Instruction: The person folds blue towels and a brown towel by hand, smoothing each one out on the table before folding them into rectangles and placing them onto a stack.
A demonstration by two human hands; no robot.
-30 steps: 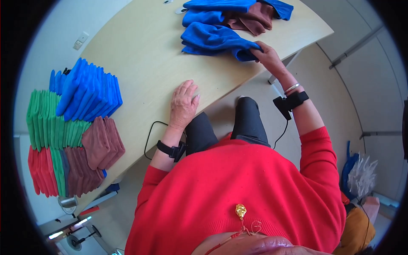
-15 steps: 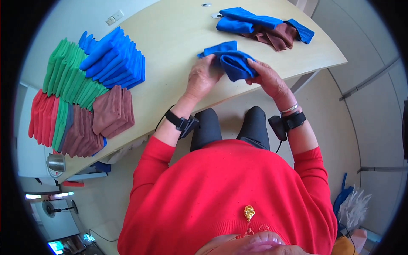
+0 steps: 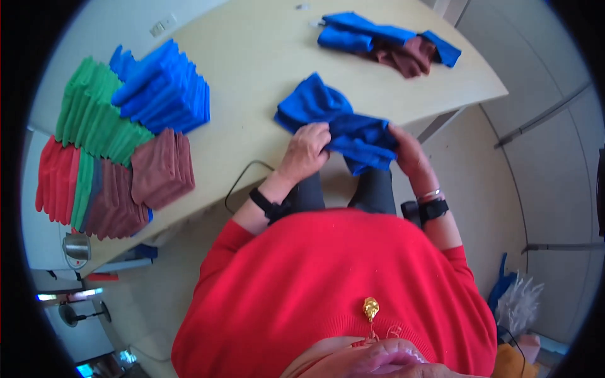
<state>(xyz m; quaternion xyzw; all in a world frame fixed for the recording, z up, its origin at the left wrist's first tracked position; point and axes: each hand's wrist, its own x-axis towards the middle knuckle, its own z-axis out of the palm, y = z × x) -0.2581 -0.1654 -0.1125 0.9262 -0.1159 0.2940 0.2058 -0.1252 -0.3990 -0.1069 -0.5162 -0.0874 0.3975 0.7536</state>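
Note:
A blue cloth (image 3: pixel 315 104), loosely opened out and creased, lies partly on the table and hangs over its near edge above my knees. My left hand (image 3: pixel 306 151) is closed on the cloth's near side, fingers bent over the fabric. At the cloth's right end, my right hand (image 3: pixel 409 151) grips the edge, with its fingers partly hidden by the fabric. Dark bands with small black boxes circle both wrists.
Folded cloths stand in stacks at the left: blue (image 3: pixel 167 91), green (image 3: pixel 94 107), red (image 3: pixel 57 183) and brown (image 3: pixel 162 169). Loose blue and brown cloths (image 3: pixel 406 55) lie at the far right of the pale table (image 3: pixel 252 75). A metal bowl (image 3: pixel 77 246) sits beyond its left edge.
Both hands have drawn the blue cloth nearer to me, and it has opened from a bunched roll into a wider spread. My right hand has moved lower.

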